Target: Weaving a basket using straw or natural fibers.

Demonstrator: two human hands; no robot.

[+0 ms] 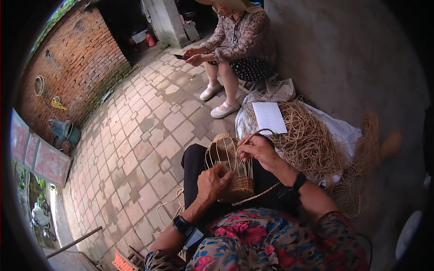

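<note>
A partly woven straw-rope basket rests on my lap, tilted. Thin upright strands run between its braided bottom and a woven band at the far end. My left hand is closed at the near left side of the basket, its fingers curled against the strands; the fingertips are partly hidden. Above the basket's right side, my right hand pinches a twisted straw cord, which loops over the fingers. A length of rope trails from the basket's bottom toward my right forearm.
A big heap of loose straw cord lies on white sheeting at right, with a written paper sheet on top. Beyond it a seated person holds a phone. Loose strands lie left of my lap. A brick wall stands far left.
</note>
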